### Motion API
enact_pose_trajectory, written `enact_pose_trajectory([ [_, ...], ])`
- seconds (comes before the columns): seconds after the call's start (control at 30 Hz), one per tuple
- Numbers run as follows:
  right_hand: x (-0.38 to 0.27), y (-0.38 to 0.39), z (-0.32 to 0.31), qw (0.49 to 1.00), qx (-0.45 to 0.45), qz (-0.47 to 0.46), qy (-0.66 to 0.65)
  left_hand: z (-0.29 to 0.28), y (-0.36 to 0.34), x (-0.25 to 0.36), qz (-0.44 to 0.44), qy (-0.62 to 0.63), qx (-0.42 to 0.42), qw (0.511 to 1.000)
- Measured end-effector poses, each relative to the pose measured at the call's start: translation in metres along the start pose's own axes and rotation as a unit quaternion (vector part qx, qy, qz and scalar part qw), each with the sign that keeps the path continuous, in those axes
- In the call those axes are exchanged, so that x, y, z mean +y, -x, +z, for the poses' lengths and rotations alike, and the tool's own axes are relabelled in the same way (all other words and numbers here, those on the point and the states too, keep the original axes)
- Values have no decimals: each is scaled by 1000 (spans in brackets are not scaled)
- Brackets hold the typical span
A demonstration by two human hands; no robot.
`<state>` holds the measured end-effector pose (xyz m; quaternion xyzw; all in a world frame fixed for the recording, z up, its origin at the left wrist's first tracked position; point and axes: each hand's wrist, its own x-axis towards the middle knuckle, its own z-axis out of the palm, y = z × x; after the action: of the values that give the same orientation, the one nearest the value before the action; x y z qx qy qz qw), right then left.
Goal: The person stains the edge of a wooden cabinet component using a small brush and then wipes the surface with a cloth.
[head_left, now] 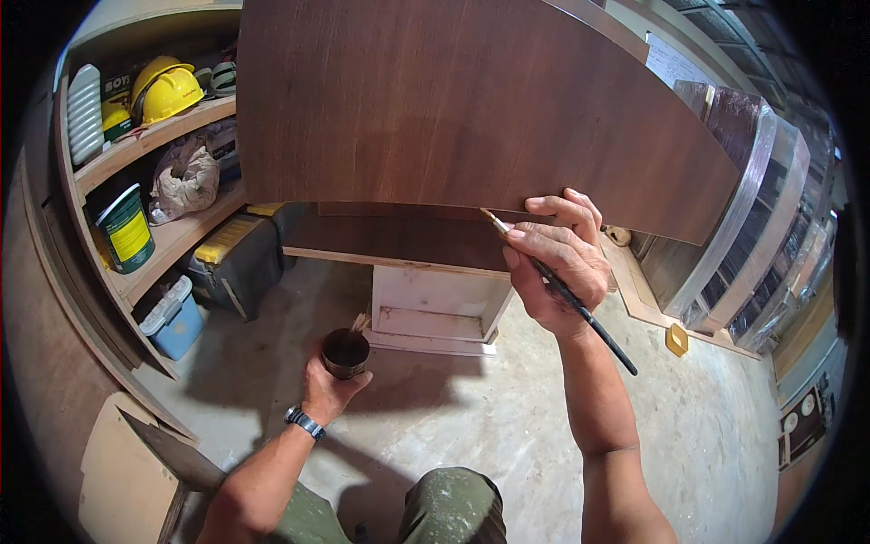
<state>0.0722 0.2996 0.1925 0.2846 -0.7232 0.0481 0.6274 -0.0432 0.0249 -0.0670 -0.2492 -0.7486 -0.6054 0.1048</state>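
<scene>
A thin paintbrush (580,305) with a black handle is pinched in my right hand (564,263). Its tip is at the lower edge of a large dark brown wood panel (453,109), and some of my right fingers rest against the panel's face near that edge. Lower down on the left, my left hand (331,388) is wrapped round a small dark cup (345,354). What the cup contains is too dark to make out. Behind the panel's bottom edge, a brown board (399,238) lies level above a white cabinet-like stand (435,308).
At left, a wooden shelf (154,145) holds yellow hard hats (172,95), a green-and-yellow bucket (125,231) and a bag. A black toolbox (231,263) and a blue bin (172,317) stand low beside it. Plastic-wrapped furniture (752,208) is at right; a yellow container (677,340) sits on the floor.
</scene>
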Motion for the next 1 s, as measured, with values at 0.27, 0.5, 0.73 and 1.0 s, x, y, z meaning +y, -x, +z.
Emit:
enact_pose_trajectory([
  [0.27,1,1,-1,1000,2,0,0,0,0,-2,18,2,1,1000],
  [0.5,3,3,-2,1000,5,-4,0,-1,0,-4,9,-6,-2,1000],
  [0.73,3,4,-1,1000,8,-1,-7,0,0,-4,4,-5,-4,1000],
  [1.0,2,3,-1,1000,7,1,-4,0,0,-4,2,-7,-5,1000],
])
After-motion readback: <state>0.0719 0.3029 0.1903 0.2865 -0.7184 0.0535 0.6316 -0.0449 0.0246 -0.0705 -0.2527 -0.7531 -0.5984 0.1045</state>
